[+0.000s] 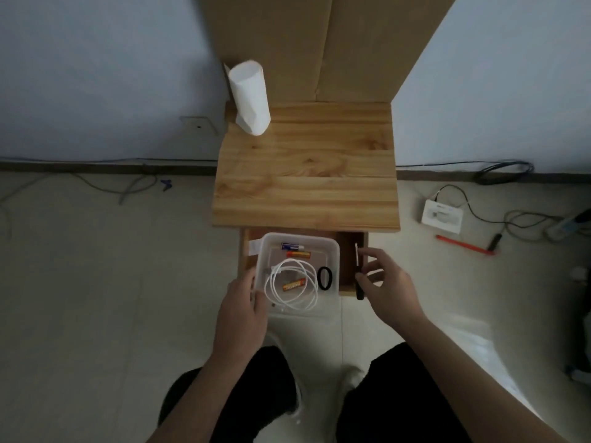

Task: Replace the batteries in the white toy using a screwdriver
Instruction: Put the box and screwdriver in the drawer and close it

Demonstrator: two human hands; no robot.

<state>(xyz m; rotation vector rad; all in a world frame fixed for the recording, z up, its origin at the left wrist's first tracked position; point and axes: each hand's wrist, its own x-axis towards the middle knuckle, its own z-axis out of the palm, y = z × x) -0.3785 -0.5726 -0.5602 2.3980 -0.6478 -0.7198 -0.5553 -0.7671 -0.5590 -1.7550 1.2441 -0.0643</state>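
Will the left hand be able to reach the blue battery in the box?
Probably yes: the left hand grips the open box's rim, and nothing covers the blue battery.

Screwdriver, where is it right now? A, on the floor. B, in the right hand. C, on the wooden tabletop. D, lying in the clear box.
B: the right hand holds the screwdriver by its black handle, beside the clear box.

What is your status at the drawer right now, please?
Left hand grips clear tub rim. Right hand pinches screwdriver. White toy untouched on tabletop. Batteries in tub, tangled among cable.
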